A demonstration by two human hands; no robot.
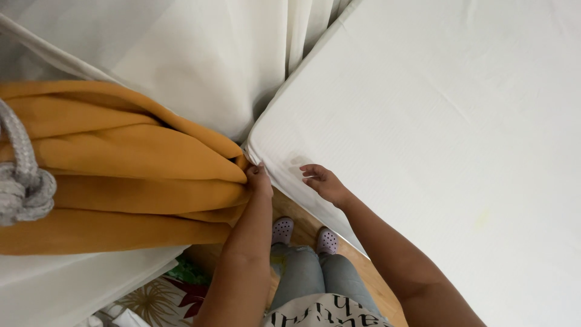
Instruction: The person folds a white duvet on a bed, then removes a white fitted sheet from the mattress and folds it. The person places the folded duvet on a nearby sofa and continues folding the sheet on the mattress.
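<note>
A white-sheeted bed (pixel 436 121) stands beside sheer white curtains (pixel 200 54). At the mattress corner the left hand (pixel 259 180) pinches the sheet's edge (pixel 253 154); the right hand (pixel 324 181) rests open on the sheet just beside it. The mustard drape (pixel 121 175), tied with grey rope (pixel 21 175), crowds that corner and could snag. No packages or labels show.

Sheer white curtain (pixel 200 54) hanging at top, daylight through it. Mustard drape (pixel 121 175) gathered left, tied with grey knotted rope (pixel 21 175). Wooden floor (pixel 375 284) below. Floral-patterned fabric (pixel 157 300) at bottom left.
</note>
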